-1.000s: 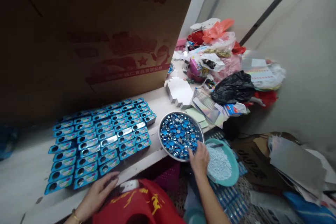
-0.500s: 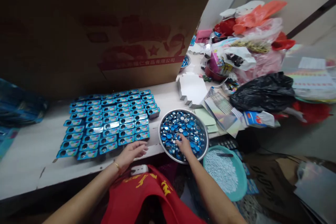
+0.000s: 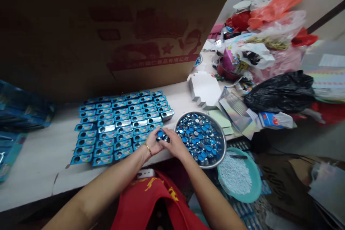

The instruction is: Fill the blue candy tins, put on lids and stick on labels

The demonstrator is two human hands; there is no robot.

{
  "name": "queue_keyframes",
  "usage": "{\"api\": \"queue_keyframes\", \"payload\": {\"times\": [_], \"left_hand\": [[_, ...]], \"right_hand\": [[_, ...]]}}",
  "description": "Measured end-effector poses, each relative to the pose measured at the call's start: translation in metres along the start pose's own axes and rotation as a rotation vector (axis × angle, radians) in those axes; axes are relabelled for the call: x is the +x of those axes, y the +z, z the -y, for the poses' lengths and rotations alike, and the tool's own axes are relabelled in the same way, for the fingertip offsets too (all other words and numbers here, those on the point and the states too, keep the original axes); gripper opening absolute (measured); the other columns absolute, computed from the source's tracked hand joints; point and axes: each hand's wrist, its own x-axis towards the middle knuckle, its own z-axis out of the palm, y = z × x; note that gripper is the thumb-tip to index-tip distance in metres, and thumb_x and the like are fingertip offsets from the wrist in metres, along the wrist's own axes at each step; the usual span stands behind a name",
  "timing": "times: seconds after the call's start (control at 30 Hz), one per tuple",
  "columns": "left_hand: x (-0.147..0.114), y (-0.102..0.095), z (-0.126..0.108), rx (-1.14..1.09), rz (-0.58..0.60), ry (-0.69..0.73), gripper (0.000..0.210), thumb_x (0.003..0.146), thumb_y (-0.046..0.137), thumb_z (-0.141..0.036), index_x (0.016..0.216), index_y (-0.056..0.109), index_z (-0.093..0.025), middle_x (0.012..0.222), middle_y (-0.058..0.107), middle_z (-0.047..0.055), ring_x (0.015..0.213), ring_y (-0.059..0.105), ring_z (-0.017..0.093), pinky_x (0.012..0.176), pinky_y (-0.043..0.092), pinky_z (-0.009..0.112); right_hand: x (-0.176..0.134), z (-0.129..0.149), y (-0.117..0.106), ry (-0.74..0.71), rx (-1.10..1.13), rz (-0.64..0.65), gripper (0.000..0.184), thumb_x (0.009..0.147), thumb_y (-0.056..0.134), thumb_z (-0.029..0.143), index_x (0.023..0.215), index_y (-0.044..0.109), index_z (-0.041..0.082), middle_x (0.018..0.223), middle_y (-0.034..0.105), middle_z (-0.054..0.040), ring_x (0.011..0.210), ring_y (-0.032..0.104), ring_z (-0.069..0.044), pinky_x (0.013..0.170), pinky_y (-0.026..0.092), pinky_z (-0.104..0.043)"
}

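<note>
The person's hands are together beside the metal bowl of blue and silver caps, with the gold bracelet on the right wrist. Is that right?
Not quite: the head view shows the gold bracelet on the left wrist, not the right. The left hand and right hand are indeed together beside the metal bowl of caps.

A large brown cardboard carton [image 3: 159,43] with dull red printing and a star stands along the back of the long white table [image 3: 40,165]. Near its right edge lies a stack of white card [image 3: 206,88] with stepped edges, and just beside that are pale green flat sheets [image 3: 222,119] and a shiny silvery sheet [image 3: 237,113]. Farther right sits a crumpled black plastic bag [image 3: 280,91], with a blue-and-white packet [image 3: 276,119] below it. Behind, an orange-red plastic bag [image 3: 280,7] tops a mixed heap near a dark red round bowl [image 3: 228,74].
</note>
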Motion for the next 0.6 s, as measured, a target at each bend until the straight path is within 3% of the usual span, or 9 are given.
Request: {"api": "queue_keyframes", "payload": {"times": [0.27,0.37,0.5,0.6], "left_hand": [[-0.019,-0.032,-0.031,-0.083,-0.037,0.036,0.014,0.076,0.046,-0.021,0.069,0.052,-0.011,0.061,0.058,0.004,0.061,0.057,0.013,0.069,0.049,0.032],[-0.024,-0.04,-0.037,-0.06,-0.03,0.057,0.012,0.075,0.047,-0.018,0.076,0.054,-0.009,0.068,0.06,0.006,0.069,0.058,0.015,0.075,0.048,0.036],[-0.032,-0.047,-0.04,-0.009,0.013,0.048,0.017,0.074,0.049,-0.012,0.089,0.055,-0.008,0.079,0.062,0.007,0.073,0.059,0.014,0.077,0.048,0.036],[-0.038,-0.05,-0.042,0.011,0.006,0.053,0.02,0.073,0.05,-0.011,0.091,0.056,-0.007,0.083,0.062,0.009,0.076,0.059,0.015,0.077,0.048,0.033]], "right_hand": [[0.025,0.01,0.015,-0.081,0.077,0.03,0.025,0.078,0.047,0.017,0.099,0.059,0.022,0.092,0.06,-0.0018,0.086,0.054,-0.013,0.079,0.04,-0.025],[0.032,0.014,0.018,-0.114,0.014,0.037,0.024,0.08,0.046,0.02,0.1,0.059,0.023,0.094,0.059,-0.0028,0.089,0.052,-0.014,0.082,0.038,-0.027],[0.038,0.009,0.024,-0.103,-0.116,0.18,0.022,0.075,0.054,0.019,0.095,0.062,0.022,0.086,0.058,-0.0037,0.085,0.051,-0.016,0.079,0.038,-0.029],[0.041,0.006,0.027,-0.095,-0.035,0.224,0.014,0.073,0.057,0.02,0.084,0.065,0.02,0.08,0.059,-0.0026,0.081,0.051,-0.015,0.077,0.039,-0.028]]}}
